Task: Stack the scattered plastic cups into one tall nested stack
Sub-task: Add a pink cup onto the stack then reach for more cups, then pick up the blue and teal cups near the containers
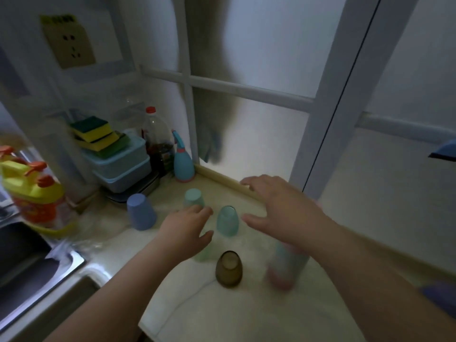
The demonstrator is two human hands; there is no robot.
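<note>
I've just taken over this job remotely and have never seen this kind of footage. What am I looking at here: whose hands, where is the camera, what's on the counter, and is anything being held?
There is no machine: a person works with bare hands, and the one camera sits on their head, looking forward and down.

The left hand and right hand both hover open over a pale counter; neither holds anything.

On the counter, upside down and apart, stand a blue cup, a mint cup, a teal cup between the hands, and a brown cup. A green cup is partly hidden under the left hand. Below the right wrist stands a blurred nested stack, already begun.

At the back are a spray bottle, sponges on storage boxes and a dark bottle; a sink lies on the left.
</note>
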